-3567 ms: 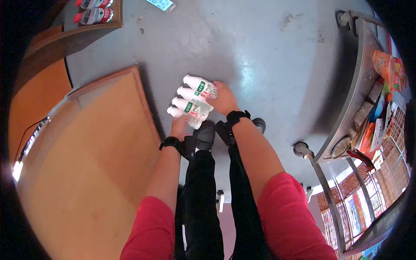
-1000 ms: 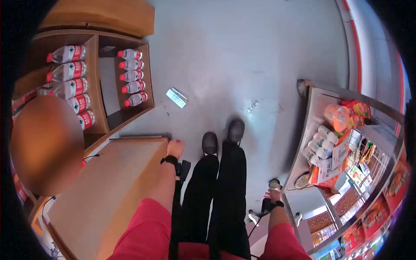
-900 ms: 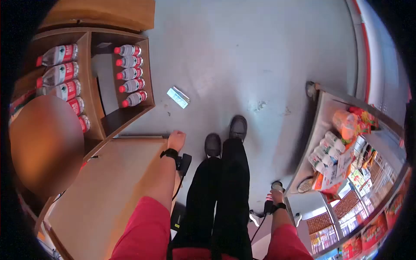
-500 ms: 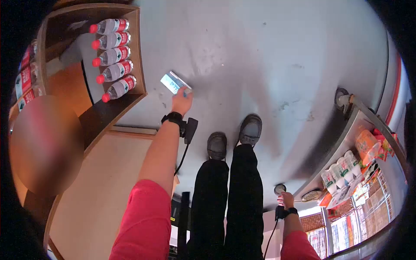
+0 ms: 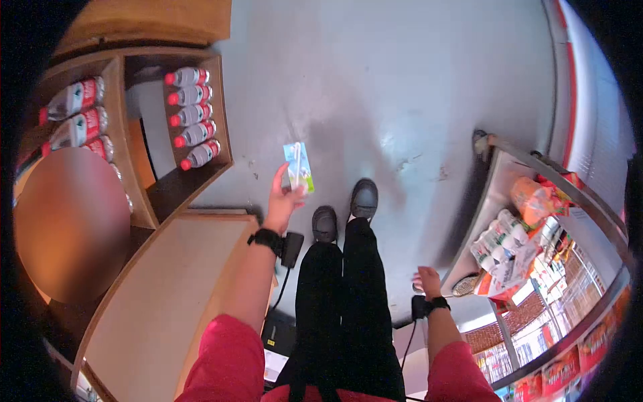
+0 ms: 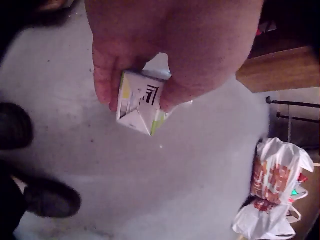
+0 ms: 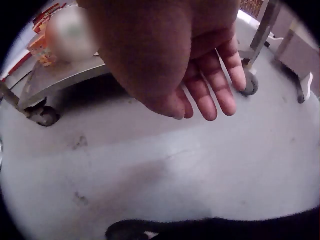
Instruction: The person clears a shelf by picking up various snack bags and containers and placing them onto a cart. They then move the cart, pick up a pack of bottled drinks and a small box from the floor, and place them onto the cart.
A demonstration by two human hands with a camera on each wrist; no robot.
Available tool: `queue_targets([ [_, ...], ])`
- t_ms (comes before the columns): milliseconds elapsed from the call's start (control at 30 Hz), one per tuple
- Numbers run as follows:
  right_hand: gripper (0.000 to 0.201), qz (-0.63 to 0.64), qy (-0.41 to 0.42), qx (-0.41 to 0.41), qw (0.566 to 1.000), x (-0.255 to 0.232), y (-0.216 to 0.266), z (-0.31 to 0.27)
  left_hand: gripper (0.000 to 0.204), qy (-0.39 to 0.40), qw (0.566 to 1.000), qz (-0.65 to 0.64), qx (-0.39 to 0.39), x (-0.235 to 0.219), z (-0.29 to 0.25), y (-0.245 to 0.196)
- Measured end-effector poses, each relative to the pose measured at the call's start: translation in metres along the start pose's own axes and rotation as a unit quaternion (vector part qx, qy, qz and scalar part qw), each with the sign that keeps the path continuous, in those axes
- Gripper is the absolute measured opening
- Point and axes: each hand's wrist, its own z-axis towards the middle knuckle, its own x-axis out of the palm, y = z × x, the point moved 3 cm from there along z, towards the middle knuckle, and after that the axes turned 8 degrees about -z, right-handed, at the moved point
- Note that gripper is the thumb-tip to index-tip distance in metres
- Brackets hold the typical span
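Observation:
The left hand (image 5: pixel 282 204) pinches a small blue, white and green carton (image 5: pixel 299 167) above the floor, in front of the shoes. In the left wrist view, the left hand (image 6: pixel 150 55) has thumb and fingers on opposite sides of the carton (image 6: pixel 141 102), whose folded end faces the camera. Beside the cart the right hand (image 5: pixel 429 281) hangs with nothing in it. Its fingers are loosely bent and spread in the right wrist view, where the right hand (image 7: pixel 175 60) is over the floor.
Left stands a shelf (image 5: pixel 224 110) of red-capped bottles (image 5: pixel 195 134), with a wooden panel (image 5: pixel 167 268) below it. Right is a wheeled cart (image 5: pixel 469 248) carrying white bottles (image 5: pixel 499 238) and packets. White bags (image 6: pixel 272 175) stand on the left wrist view's right side.
The carton was lying on the floor with the left hand reaching to it; now it is raised in that hand. Earlier, both hands held the white bottles, which now stand on the cart.

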Motion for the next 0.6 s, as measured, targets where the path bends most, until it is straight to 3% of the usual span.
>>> queue_targets([
  [67,0.026,0.007,0.017,-0.089,0.996,0.019,0.046,-0.016,0.073,0.041,0.999,-0.012,0.034,0.024,-0.048,-0.027],
  [133,0.028,0.009,0.022,-0.181,0.983,0.040,0.108,-0.045,0.080,0.080,0.996,0.002,0.048,0.039,-0.091,-0.050],
  [200,0.021,0.021,0.016,-0.265,0.964,0.056,0.171,-0.089,0.087,0.123,0.991,0.015,0.059,0.051,-0.131,-0.067],
  [300,0.036,0.100,0.051,-0.356,0.928,0.059,0.254,-0.198,0.091,0.223,0.968,0.043,0.102,0.069,-0.187,-0.097],
  [467,0.072,0.164,0.132,-0.499,0.841,0.037,0.277,-0.320,0.085,0.345,0.925,0.121,0.106,0.084,-0.287,-0.140],
  [600,0.049,0.123,0.105,-0.519,0.839,-0.002,0.253,-0.410,0.082,0.443,0.859,0.245,0.073,0.097,-0.367,-0.171],
])
